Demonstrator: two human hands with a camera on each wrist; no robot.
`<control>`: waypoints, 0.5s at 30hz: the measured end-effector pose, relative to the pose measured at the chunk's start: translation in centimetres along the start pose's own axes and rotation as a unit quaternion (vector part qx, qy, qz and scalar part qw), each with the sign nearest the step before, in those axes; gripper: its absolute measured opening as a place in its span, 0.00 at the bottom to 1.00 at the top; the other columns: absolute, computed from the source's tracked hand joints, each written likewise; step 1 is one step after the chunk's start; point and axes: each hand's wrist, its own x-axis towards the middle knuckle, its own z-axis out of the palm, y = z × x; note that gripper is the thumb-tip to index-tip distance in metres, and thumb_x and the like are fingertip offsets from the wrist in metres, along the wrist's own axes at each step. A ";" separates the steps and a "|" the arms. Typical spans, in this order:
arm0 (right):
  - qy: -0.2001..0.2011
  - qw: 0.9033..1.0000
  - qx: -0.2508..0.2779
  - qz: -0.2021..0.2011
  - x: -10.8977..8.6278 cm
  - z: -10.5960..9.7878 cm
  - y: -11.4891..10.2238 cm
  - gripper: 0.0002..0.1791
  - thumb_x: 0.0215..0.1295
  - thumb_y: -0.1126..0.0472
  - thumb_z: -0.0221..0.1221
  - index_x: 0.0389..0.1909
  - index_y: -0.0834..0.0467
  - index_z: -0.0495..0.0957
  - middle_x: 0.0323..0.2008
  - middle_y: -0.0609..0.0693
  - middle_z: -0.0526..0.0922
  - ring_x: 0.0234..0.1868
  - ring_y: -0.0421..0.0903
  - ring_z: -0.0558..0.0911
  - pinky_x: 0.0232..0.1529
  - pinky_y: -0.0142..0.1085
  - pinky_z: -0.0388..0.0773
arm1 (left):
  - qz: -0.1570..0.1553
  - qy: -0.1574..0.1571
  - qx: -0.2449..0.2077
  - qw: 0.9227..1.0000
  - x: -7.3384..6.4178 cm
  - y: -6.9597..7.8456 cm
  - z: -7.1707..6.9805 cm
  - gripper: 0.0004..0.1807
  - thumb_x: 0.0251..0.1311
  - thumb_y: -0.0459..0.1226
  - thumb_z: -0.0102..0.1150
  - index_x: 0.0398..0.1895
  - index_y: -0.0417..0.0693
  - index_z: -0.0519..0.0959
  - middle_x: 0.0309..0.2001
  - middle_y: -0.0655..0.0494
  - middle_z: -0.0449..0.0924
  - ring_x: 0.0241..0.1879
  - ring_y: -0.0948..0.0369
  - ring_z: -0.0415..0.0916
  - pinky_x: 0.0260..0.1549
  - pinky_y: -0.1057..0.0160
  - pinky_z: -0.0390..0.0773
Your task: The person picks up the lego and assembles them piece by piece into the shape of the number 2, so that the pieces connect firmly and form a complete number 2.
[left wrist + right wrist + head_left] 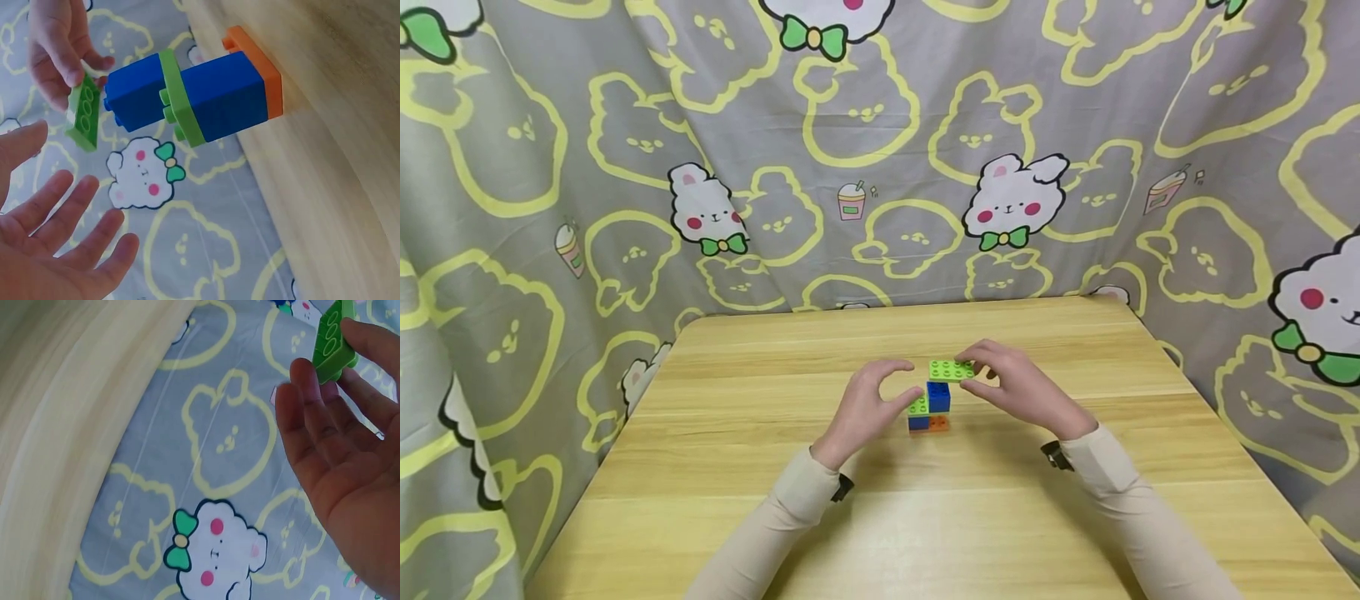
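Observation:
Between its thumb and fingers my right hand (1022, 390) pinches a flat light-green building brick (947, 370) by its right end. The held brick is level, studs up, just above a small stack. From the bottom, the stack has a flat orange brick (265, 75), a blue brick (226, 97), a flat green brick (182, 103) and an upper blue brick (938, 398) set off to one side. To the left of the stack is my left hand (867, 404), fingers spread and holding nothing. The left wrist view shows a gap between those fingers and the stack.
The stack stands on a light wooden table (715, 450). Behind the table's far edge and along both sides hangs a grey curtain (917, 100) with cartoon figures. Dark straps show at both wrists.

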 end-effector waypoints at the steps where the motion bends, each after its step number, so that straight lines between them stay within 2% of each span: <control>1: 0.000 1.000 0.000 -0.006 0.0 0.2 -0.1 0.17 0.67 0.58 0.69 0.55 0.55 0.83 0.49 0.46 0.83 0.43 0.45 0.83 0.41 0.45 0.84 | 0.001 -0.002 -0.003 1.000 0.0 0.0 0.0 0.22 0.65 0.47 0.69 0.58 0.48 0.83 0.58 0.53 0.84 0.62 0.53 0.78 0.64 0.49 0.74; 8: -0.008 0.999 0.009 -0.038 0.2 1.8 -0.8 0.18 0.66 0.58 0.69 0.55 0.55 0.82 0.49 0.45 0.83 0.43 0.45 0.83 0.42 0.44 0.83 | -0.007 -0.017 -0.011 1.000 -0.1 0.0 0.1 0.24 0.63 0.46 0.71 0.60 0.46 0.83 0.58 0.52 0.84 0.62 0.53 0.78 0.63 0.49 0.75; 15: -0.011 0.999 0.026 -0.036 0.3 2.3 -1.2 0.19 0.65 0.59 0.70 0.56 0.55 0.82 0.50 0.45 0.83 0.44 0.43 0.81 0.44 0.47 0.83 | -0.007 -0.018 0.008 1.000 0.0 -0.3 0.1 0.22 0.62 0.41 0.72 0.58 0.44 0.84 0.56 0.51 0.85 0.60 0.51 0.79 0.62 0.47 0.75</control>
